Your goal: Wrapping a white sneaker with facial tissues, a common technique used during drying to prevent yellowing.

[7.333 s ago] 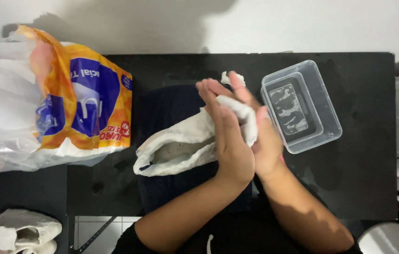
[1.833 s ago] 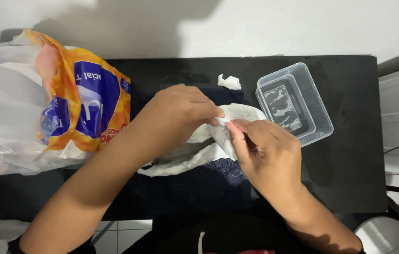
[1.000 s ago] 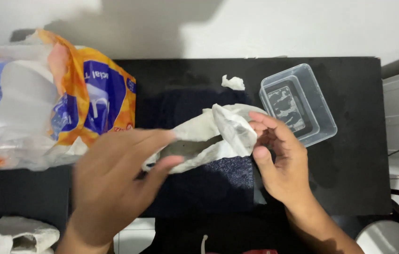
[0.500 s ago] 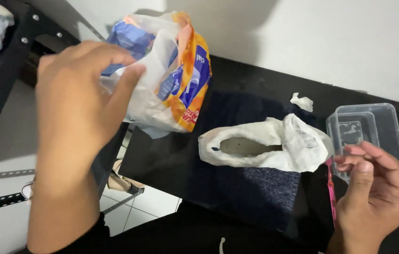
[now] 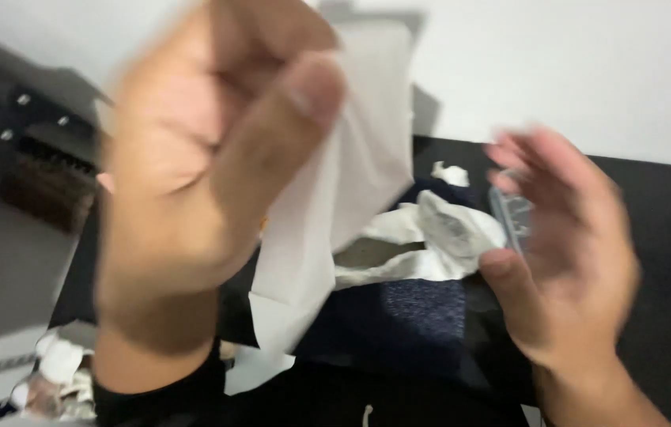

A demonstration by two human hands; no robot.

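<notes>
The left hand (image 5: pixel 209 158) is raised close to the camera, blurred, its fingers curled around a white tissue (image 5: pixel 327 229) that hangs down from its grip. The right hand (image 5: pixel 565 253) is held up beside it, palm facing left, fingers spread and loosely open; a clear plastic edge shows behind its fingers, but blur hides whether it grips anything. Between and below them, a crumpled white bag (image 5: pixel 430 241) lies on the black table (image 5: pixel 659 237).

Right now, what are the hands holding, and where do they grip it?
The left hand pinches a white tissue sheet by its upper part. The blurred right hand seems to hold the clear plastic container by its edge.
</notes>
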